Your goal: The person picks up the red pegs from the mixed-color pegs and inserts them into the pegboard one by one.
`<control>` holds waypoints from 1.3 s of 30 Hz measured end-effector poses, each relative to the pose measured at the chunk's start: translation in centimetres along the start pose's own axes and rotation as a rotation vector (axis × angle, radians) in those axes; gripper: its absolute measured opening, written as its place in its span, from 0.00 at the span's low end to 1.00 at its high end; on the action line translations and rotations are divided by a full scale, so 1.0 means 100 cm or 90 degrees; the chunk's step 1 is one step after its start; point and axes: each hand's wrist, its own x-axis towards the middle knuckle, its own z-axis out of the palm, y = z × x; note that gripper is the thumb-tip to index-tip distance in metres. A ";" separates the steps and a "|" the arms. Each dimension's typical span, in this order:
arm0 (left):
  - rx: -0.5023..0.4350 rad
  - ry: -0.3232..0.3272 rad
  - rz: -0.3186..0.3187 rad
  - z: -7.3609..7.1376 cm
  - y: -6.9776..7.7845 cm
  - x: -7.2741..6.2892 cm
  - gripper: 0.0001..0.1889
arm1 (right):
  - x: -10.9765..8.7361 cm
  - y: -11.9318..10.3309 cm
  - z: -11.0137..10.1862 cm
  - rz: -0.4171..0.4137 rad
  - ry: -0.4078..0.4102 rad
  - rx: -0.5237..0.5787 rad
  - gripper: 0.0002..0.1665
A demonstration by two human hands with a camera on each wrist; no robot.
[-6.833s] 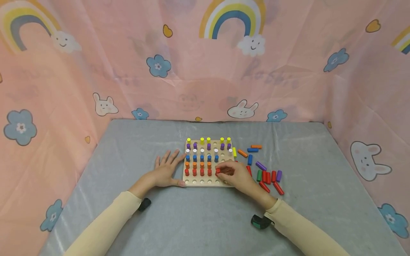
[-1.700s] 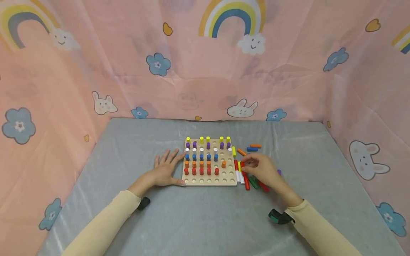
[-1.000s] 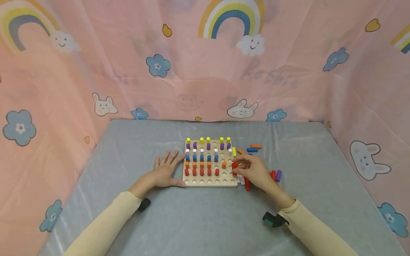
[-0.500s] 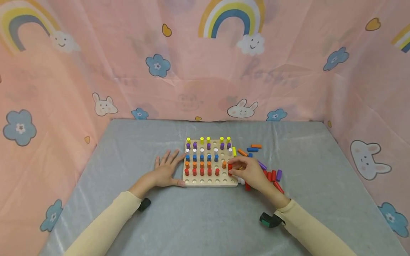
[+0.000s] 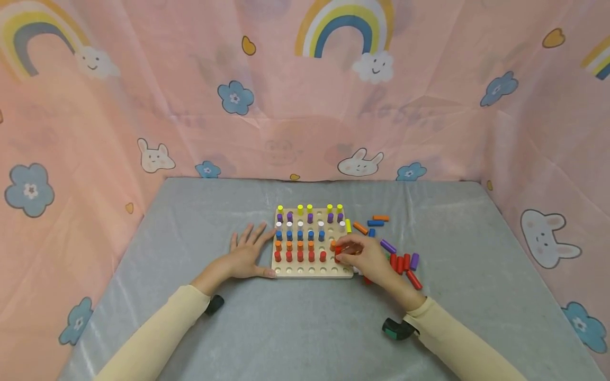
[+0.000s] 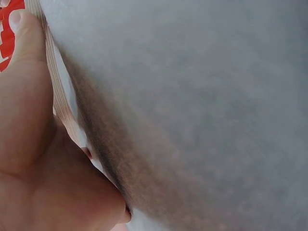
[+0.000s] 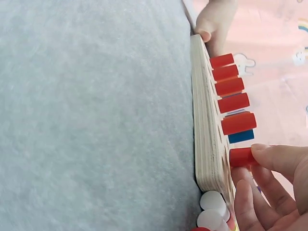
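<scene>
A red peg (image 7: 242,156) is pinched between the thumb and fingers (image 7: 245,202) of my right hand (image 5: 366,259), at the sixth hole from the left in the red row of a wooden pegboard (image 5: 306,266). Its lower end is at the board's face; I cannot tell whether it sits inside the hole.

Besides it I count thirty pegs standing in the board, in colour rows from near to far: five red pegs (image 5: 300,256), five orange pegs (image 5: 300,245), five blue pegs (image 5: 300,235), five white pegs (image 5: 289,225), five purple pegs (image 5: 310,217) and five yellow pegs (image 5: 300,209). The row nearest me shows open holes.

My left hand (image 5: 244,259) lies with its fingers spread wide, thumb and index finger touching the board's left edge.

On the grey tabletop (image 5: 286,328), right of the board, lie two loose orange pegs (image 5: 360,228), two loose blue pegs (image 5: 375,223), two loose purple pegs (image 5: 388,246) and one loose yellow peg (image 5: 348,226). Five loose red pegs (image 5: 413,279) show, one mostly covered; a green peg (image 5: 387,257) is largely hidden behind my right hand. The right wrist view shows two loose white pegs (image 7: 211,219) against the board's side. My hand blocks part of this pile, so its full count is unclear.
</scene>
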 end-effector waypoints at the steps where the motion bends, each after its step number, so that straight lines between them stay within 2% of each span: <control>1: -0.003 0.002 0.002 0.000 0.000 0.000 0.59 | 0.000 0.001 0.001 -0.002 -0.002 0.000 0.13; 6: 0.002 -0.001 0.002 0.001 -0.002 0.001 0.60 | 0.000 0.003 0.004 -0.013 0.003 -0.002 0.12; 14: 0.009 -0.007 -0.010 -0.002 0.003 -0.001 0.59 | 0.000 0.004 0.008 -0.020 0.004 0.012 0.13; 18: 0.009 -0.004 -0.009 -0.002 0.003 -0.001 0.58 | 0.000 0.004 0.010 -0.028 0.013 -0.005 0.12; 39: 0.004 -0.003 -0.007 -0.004 0.004 -0.002 0.59 | 0.000 0.004 0.012 -0.011 0.010 -0.043 0.11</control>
